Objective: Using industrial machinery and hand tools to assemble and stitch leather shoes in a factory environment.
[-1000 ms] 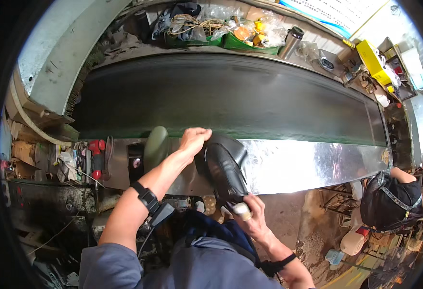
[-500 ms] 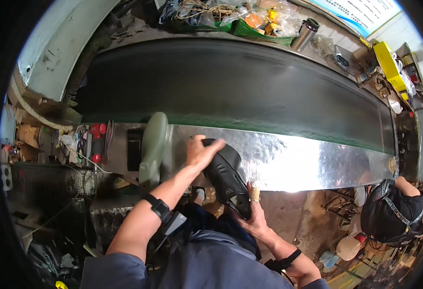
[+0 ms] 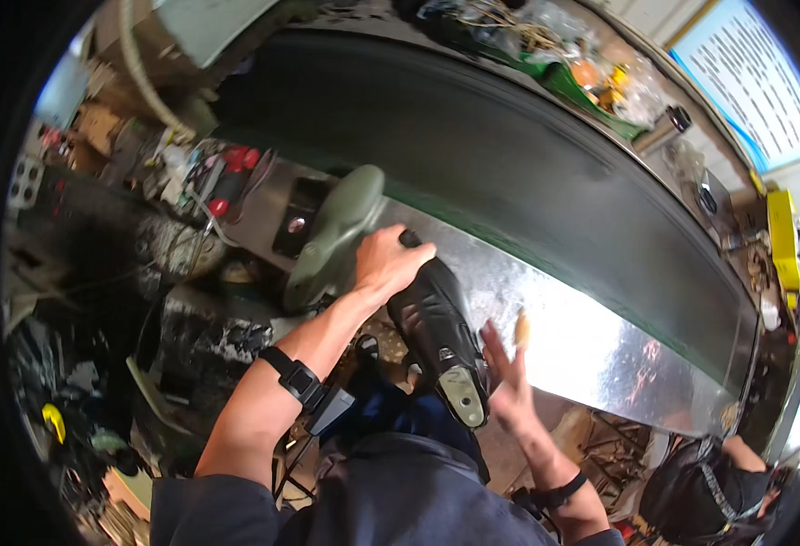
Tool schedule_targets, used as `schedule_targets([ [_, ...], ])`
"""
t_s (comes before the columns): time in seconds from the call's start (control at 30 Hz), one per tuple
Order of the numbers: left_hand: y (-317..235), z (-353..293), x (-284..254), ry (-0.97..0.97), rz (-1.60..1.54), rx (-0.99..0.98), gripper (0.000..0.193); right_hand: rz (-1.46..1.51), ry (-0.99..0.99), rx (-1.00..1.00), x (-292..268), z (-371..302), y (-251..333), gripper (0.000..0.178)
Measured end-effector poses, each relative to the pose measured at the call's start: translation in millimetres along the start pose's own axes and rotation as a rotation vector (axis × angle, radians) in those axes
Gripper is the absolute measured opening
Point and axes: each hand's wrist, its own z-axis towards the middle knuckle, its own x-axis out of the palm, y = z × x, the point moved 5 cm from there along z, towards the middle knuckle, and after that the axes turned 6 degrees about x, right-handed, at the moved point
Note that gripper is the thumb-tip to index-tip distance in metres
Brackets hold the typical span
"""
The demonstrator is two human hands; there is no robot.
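Head view, from the left: a red power tool [image 3: 232, 182] lies to the left of the left grip and farther from the body. Nearer that grip sits a dark square item [image 3: 298, 218], and right beside it, just left of the left grip, a smooth green shoe last [image 3: 338, 218] slants across the metal counter [image 3: 559, 318]. The left grip [image 3: 389, 266] is closed on the far end of a black shoe [image 3: 432, 314], fingers curled around it. From there the shoe slopes toward the body, its near end tilted so that a pale green face [image 3: 462, 393] with a small hole shows. The right grip [image 3: 514, 387] is open, fingers spread and blurred, just to the right of that near end; whether it touches the shoe I cannot tell. One of its fingers wears a yellowish cover [image 3: 522, 328]. Beyond both grips runs a broad dark belt [image 3: 500, 182]. Past the belt, right of the right grip, stand a green bin [image 3: 564, 86] of bagged odds and ends and a metal flask [image 3: 662, 129]. Farther right come a co-worker in black [image 3: 691, 491], nearer the body, and a yellow box [image 3: 784, 241].
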Motion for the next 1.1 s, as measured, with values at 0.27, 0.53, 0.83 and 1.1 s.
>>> schedule_targets([
  [0.27,-64.1,-59.2,-141.3,-0.101,0.247,0.137,0.05,0.279,0.048,0.518,84.3,73.2,3.3,0.069],
  [0.53,13.5,-176.5,-289.1,-0.217,0.427,-0.048,0.041,0.492,0.32,0.691,234.3,56.1,-44.9,0.042],
  [0.83,174.1,-354.7,-400.9,-0.701,0.093,-0.224,0.041,0.268,0.623,0.747,402.9,-0.4,-117.5,0.035],
  [1.1,354.1,-460.5,-420.3,-1.649,0.038,-0.265,0.107,0.059,0.537,0.577,493.8,-18.4,-143.5,0.034],
])
